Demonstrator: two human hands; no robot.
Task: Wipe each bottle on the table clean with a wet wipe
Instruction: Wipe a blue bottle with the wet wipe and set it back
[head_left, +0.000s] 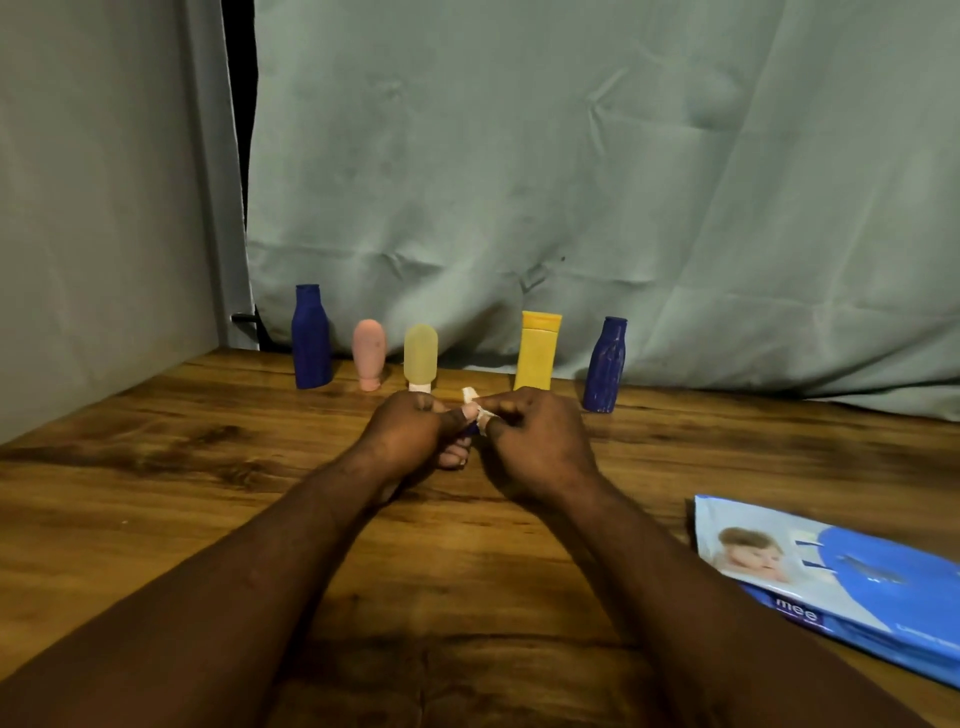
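Over the table (156, 493), left hand (413, 434) grips a blue item (471, 429); right hand (535, 447) pinches the wet wipe (474, 399).

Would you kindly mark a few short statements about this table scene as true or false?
The tall dark blue plastic bottle stands leftmost in the row. True.
The yellow plastic squeeze tube lies on its side. False: it stands upright.
The blue-and-white wet-wipes pack lies on the wooden table's right side. True.
The right hand is empty. False: it pinches a white wipe against a small dark blue item gripped by the left hand.
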